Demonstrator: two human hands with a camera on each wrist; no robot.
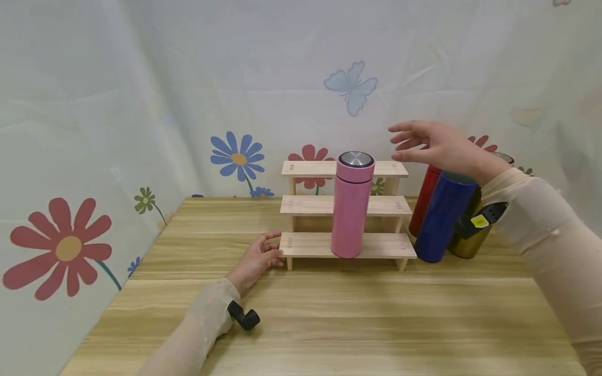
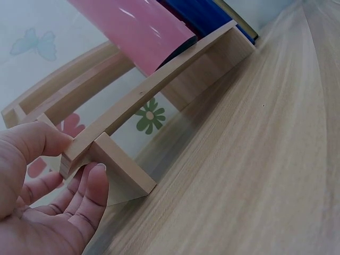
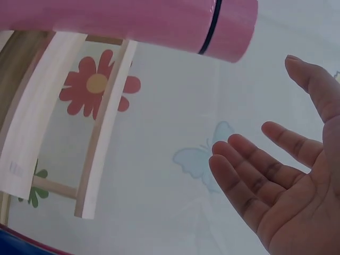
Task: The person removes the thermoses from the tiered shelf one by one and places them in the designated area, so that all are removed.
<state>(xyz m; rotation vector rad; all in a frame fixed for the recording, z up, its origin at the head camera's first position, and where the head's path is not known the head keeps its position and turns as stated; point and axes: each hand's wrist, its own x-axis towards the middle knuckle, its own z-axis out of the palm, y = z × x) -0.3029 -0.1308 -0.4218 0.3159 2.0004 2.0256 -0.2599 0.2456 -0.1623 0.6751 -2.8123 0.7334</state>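
A pink thermos flask [image 1: 350,214] with a steel-topped lid stands upright on the lowest step of a three-step wooden display stand [image 1: 305,244]. My left hand [image 1: 257,259] pinches the left end of that lowest step; in the left wrist view the thumb [image 2: 50,139] lies on top and the fingers curl beneath the board. My right hand [image 1: 435,143] is in the air to the right of the flask and above the stand's top step, holding nothing. The right wrist view shows its fingers [image 3: 260,172] spread and loosely bent, apart from the flask.
Right of the stand, a blue flask [image 1: 442,219] stands with a red flask [image 1: 423,203] behind it and a gold flask [image 1: 465,245] beside it, partly hidden by the right forearm. A printed cloth [image 1: 235,94] hangs behind the wooden table [image 1: 329,324].
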